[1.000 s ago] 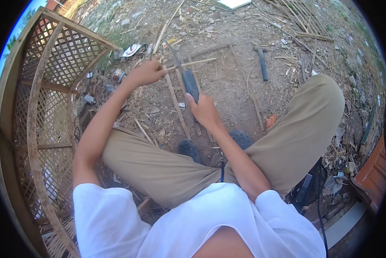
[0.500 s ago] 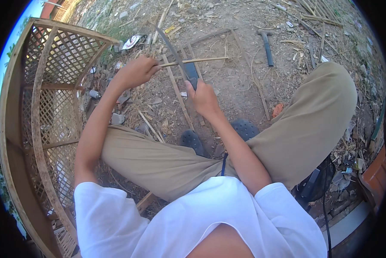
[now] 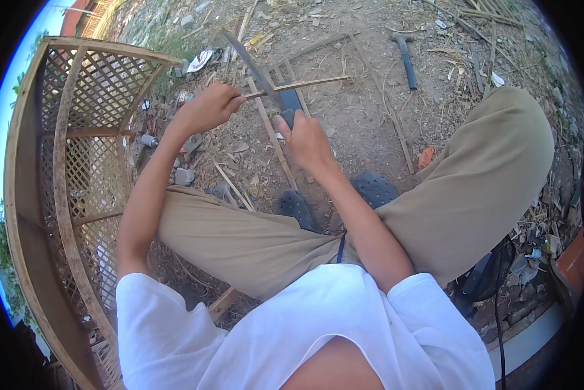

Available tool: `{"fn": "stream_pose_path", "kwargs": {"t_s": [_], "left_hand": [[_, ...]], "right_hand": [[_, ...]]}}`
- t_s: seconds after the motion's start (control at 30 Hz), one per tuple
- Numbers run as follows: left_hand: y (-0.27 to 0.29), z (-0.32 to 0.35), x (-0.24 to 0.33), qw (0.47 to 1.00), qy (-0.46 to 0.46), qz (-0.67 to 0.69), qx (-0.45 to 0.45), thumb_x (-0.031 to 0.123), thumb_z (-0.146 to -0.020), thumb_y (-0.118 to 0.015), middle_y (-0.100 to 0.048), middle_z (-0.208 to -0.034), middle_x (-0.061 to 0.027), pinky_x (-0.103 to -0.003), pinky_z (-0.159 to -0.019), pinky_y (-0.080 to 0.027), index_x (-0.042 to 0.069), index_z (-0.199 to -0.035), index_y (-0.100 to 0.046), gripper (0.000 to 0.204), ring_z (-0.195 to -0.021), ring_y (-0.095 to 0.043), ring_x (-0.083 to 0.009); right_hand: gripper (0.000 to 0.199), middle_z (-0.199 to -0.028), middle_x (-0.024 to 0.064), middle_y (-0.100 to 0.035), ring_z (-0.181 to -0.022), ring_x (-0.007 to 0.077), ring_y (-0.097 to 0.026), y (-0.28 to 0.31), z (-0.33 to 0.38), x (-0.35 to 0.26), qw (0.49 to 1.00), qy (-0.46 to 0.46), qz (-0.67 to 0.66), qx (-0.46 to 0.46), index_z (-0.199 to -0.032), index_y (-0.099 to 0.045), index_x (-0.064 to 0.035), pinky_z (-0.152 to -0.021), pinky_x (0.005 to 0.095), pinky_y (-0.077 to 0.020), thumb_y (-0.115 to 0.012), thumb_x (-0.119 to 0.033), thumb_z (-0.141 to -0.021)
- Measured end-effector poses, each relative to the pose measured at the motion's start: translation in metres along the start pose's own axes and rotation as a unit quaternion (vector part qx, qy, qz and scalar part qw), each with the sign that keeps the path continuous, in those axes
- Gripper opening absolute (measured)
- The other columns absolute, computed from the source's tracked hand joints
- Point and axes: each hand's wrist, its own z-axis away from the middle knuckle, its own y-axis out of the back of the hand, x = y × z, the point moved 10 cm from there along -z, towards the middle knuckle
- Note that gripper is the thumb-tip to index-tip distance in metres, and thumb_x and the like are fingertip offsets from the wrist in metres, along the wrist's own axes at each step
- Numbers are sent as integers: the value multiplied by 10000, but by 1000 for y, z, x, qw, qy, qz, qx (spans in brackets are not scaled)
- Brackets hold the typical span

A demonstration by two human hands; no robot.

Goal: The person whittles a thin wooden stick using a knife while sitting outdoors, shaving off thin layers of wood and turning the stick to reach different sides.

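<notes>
My left hand [image 3: 215,109] is closed on one end of a thin wooden strip [image 3: 318,82], which reaches out to the right over the ground. My right hand [image 3: 307,140] grips a machete [image 3: 251,66] by its handle, the long blade slanting up to the far left. Blade and strip cross just ahead of my right hand; the blade seems to rest against the strip. Below the crossing shows a flat dark blue piece [image 3: 290,99], partly hidden by the blade. Thin wooden slats [image 3: 275,143] lie on the ground beneath my hands.
A hammer [image 3: 405,64] lies on the dirt to the right. At the left stands a wooden frame with lattice [image 3: 87,162]. Wood scraps [image 3: 457,78] and rubble are scattered about. My dark clogs [image 3: 374,188] are between my bent knees. A black bag [image 3: 483,276] sits at the lower right.
The strip's far end has risen a little, and the machete has shifted slightly left along it. Both hands keep their grips. The whole view has shifted slightly.
</notes>
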Motion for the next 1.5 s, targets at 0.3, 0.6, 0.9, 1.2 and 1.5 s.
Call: {"fn": "stream_pose_path", "kwargs": {"t_s": [0.3,0.6,0.9,1.2,1.5], "left_hand": [[-5,-10,11,998,-12,59,-33,285,-1050,-546,-638,-806,-195,-473,-819,-471,-44,-896,-642,375,-835,-615,-375],[1,-7,-6,997,-30,68,-19,240,-1028,-587,-652,-774,-231,-473,-747,-492,-61,-963,-682,322,-752,-636,-406],[13,-16,12,999,-50,-1,0,238,-1014,-609,-646,-784,-255,-501,-748,-492,-29,-1007,-697,281,-775,-628,-447],[7,-13,1,999,-31,15,-7,265,-1024,-610,-681,-859,-244,-486,-822,-500,-21,-1027,-714,305,-845,-643,-431],[21,-20,-11,999,-10,-6,-45,263,-1010,-631,-712,-921,-228,-460,-822,-507,-39,-1051,-725,319,-883,-660,-401]], "right_hand": [[554,-880,363,-689,-890,531,-693,19,-19,110,985,-145,-25,93,-995,-635,102,-797,594,-550,-560,-445,-1035],[547,-907,338,-701,-902,523,-693,11,-15,41,999,-24,12,17,-986,-664,90,-814,585,-553,-576,-449,-1025],[556,-910,362,-693,-918,530,-690,22,-21,91,990,-121,-16,72,-985,-687,101,-837,591,-545,-551,-435,-1041],[537,-946,347,-700,-935,519,-695,30,-26,136,986,-131,51,89,-1058,-667,74,-843,583,-549,-557,-451,-1035],[533,-903,351,-698,-937,528,-688,11,-19,79,994,-71,69,44,-1021,-663,72,-844,587,-545,-567,-452,-1027]]}}
